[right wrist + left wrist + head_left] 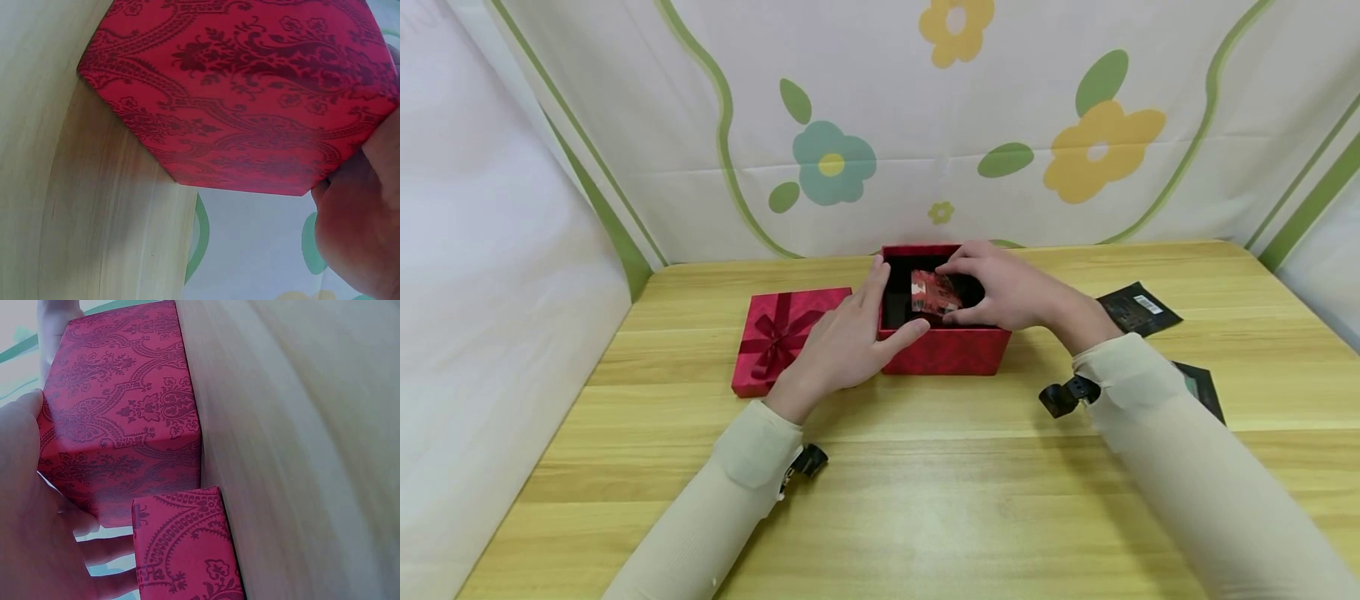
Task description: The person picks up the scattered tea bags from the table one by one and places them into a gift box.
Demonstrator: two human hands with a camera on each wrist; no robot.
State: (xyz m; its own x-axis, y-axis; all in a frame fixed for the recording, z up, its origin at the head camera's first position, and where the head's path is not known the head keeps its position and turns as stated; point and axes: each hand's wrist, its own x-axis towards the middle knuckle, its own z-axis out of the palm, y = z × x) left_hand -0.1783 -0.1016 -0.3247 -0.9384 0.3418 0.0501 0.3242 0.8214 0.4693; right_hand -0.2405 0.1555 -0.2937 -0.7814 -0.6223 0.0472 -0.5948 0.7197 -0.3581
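Hands straddle the red box [947, 352], the right hand [1006, 290] pinching the patterned packet [933, 292] between them, the left hand [848, 340] straight-fingered at the left rim.

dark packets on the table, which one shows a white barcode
The farther packet, closer to the right hand: its white barcode faces up. The nearer packet, partly hidden by the sleeve, shows none.
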